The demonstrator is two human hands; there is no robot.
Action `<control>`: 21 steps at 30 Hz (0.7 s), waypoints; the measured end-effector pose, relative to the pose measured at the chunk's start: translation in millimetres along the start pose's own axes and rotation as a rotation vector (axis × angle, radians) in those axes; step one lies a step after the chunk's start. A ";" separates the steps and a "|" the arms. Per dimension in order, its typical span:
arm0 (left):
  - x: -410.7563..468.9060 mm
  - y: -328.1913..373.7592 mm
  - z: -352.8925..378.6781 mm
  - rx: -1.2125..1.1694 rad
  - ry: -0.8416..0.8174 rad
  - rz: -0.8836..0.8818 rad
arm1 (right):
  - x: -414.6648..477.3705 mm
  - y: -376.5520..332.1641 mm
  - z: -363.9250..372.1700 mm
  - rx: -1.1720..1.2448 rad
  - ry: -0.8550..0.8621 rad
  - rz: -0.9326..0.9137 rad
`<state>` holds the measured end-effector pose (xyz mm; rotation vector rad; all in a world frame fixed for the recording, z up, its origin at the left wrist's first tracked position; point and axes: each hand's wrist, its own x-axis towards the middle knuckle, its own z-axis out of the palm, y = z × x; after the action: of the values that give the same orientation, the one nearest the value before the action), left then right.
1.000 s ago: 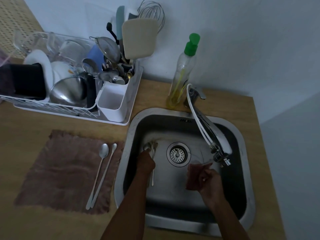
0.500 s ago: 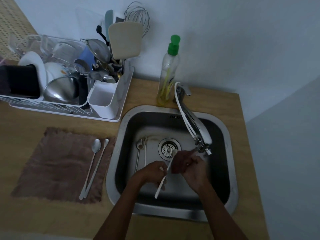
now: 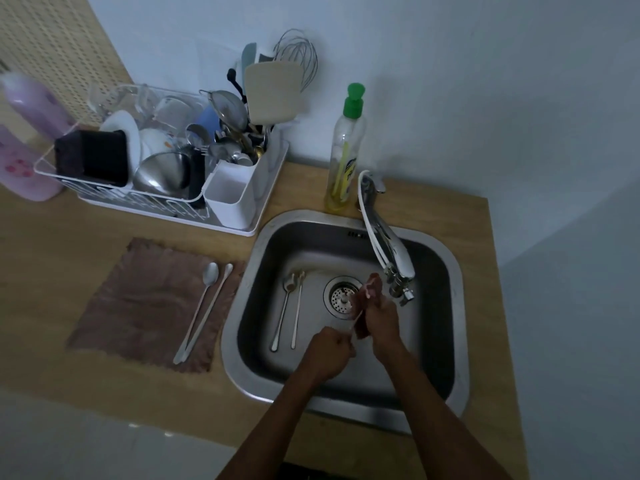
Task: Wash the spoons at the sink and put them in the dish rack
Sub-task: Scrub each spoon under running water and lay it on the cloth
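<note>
Head view | left hand (image 3: pixel 329 351) fisted on spoon handle (image 3: pixel 356 322) | long axis runs up-right toward faucet (image 3: pixel 398 271) | right hand (image 3: pixel 375 315) clamps pinkish scrubber (image 3: pixel 372 287) round bowel end | dish rack (image 3: pixel 266 188) far-left, left hand nearer.

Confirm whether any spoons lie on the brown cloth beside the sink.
Yes, two long spoons lie side by side on the brown cloth, left of the sink, apart from both hands.

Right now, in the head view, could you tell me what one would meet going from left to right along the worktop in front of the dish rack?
Brown cloth → two long spoons on the cloth → sink rim → two spoons in the basin → left hand → right hand → tap spout.
</note>
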<state>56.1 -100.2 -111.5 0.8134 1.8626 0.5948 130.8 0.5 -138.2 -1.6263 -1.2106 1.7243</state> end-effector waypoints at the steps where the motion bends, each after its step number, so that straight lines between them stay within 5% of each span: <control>1: -2.9 2.4 5.1 0.015 0.049 0.022 | -0.1 -0.1 1.7 -0.044 0.060 -0.015; 3: -5.1 3.8 10.4 0.034 0.156 0.038 | 3.1 0.1 3.2 -0.026 0.033 -0.019; 8: -9.6 1.9 10.6 0.128 0.254 0.081 | 15.9 -3.6 -20.9 0.040 -0.339 0.036; 14: -7.0 12.8 29.0 0.123 0.277 0.111 | 9.2 -4.3 -19.2 0.004 -0.012 0.035; 19: -7.1 8.1 20.6 0.168 0.305 0.063 | 14.9 -7.4 -36.4 0.118 -0.345 0.058; 21: -8.0 7.7 21.0 0.163 0.300 0.080 | 11.4 -15.2 -39.6 0.047 -0.305 0.025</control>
<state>79.8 -100.2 -109.8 0.9497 2.1820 0.6497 163.2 28.3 -127.8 -1.3912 -1.2782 2.0563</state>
